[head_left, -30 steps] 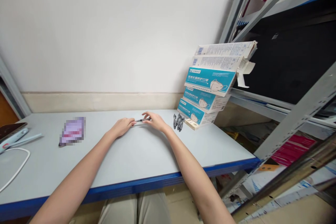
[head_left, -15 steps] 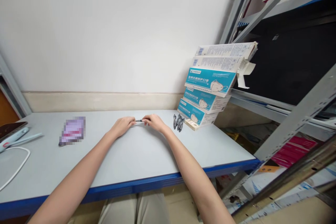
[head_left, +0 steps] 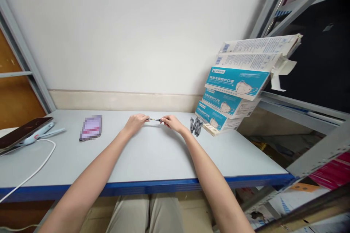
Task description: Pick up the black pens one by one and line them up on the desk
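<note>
My left hand (head_left: 137, 123) is closed with its fingertips pinching one end of a thin pen-like rod (head_left: 155, 119). At the other end, the fingers of my right hand (head_left: 172, 122) pinch its dark tip. Between the hands a short length shows, dark with a light yellowish part near the left fingers; the rest is hidden by the fingers. Both hands are over the far middle part of the grey table (head_left: 153, 156). To the right of my right hand lie several small dark grey objects (head_left: 196, 126), too small to name surely.
Mask boxes (head_left: 237, 82) lean in a stack at the right, with a small cream box (head_left: 211, 129) by their base. A blurred purple packet (head_left: 91, 128) lies at the left. Beyond it are a phone (head_left: 24, 133), a light-blue device (head_left: 39, 134) and a white cable (head_left: 46, 160).
The view has swung, so everything sits further right. My hands have drawn slightly apart, and more of the rod shows between them, with its yellowish part now visible.
</note>
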`<state>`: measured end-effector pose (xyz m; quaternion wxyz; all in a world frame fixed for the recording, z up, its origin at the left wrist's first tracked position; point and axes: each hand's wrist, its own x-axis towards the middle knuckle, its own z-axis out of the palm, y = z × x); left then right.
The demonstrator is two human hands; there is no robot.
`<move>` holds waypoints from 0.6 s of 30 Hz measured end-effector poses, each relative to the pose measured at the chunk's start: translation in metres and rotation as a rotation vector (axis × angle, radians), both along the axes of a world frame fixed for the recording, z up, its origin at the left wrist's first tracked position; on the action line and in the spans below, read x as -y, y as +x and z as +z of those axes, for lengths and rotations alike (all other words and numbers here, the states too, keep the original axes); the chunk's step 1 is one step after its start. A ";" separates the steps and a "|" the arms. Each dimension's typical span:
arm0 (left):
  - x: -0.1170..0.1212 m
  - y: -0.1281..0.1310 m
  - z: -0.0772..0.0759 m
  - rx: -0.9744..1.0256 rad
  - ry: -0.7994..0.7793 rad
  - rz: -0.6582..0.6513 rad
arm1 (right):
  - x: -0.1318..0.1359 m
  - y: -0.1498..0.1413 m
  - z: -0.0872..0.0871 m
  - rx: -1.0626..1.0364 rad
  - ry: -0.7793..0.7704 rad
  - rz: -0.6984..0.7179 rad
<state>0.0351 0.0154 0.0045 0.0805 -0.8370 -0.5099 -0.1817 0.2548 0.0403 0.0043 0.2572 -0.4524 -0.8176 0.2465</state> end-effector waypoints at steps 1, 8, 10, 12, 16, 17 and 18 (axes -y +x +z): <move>0.001 0.000 0.000 -0.006 0.003 0.000 | 0.000 0.000 0.001 0.003 -0.027 0.004; 0.000 0.011 -0.007 -0.006 0.006 -0.038 | 0.018 -0.021 0.004 0.204 0.305 -0.081; 0.001 0.018 -0.009 0.015 -0.015 -0.040 | 0.023 -0.031 0.001 0.221 0.256 -0.037; 0.002 0.021 -0.010 0.023 -0.030 -0.010 | 0.024 -0.037 -0.001 0.255 0.207 -0.060; -0.001 0.007 -0.008 0.011 -0.063 0.075 | 0.021 -0.031 0.003 0.339 0.241 -0.253; -0.003 0.000 -0.007 0.000 -0.079 0.098 | 0.020 -0.028 0.006 0.355 0.245 -0.303; -0.004 -0.007 -0.007 -0.015 -0.096 0.124 | 0.019 -0.025 0.009 0.367 0.247 -0.349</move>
